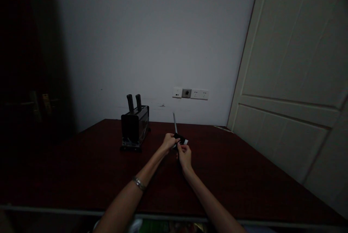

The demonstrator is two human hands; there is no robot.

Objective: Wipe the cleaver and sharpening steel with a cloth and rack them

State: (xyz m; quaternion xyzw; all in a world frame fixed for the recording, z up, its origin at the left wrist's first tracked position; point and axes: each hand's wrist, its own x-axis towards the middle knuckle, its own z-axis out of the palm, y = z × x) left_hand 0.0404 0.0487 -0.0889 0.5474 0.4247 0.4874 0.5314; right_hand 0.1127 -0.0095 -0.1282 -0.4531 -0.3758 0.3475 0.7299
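Above the middle of the table, both hands meet at a small black item (179,138) with a white end (186,141). A thin, straight metal shaft (175,122) rises from it toward the wall; whether it is a blade or a rod I cannot tell. My left hand (169,141) is closed around the left side of the black item. From below, my right hand (185,154) pinches its near side, fingertips close to my left thumb. The fingers partly hide the item, and the dim light blurs its details.
A dark block-shaped holder (135,126) stands left of my hands, two black handles (130,103) sticking up from it. The dark red table (231,175) reaches the wall, which carries a row of sockets (199,94). A pale panelled door (282,109) is at right.
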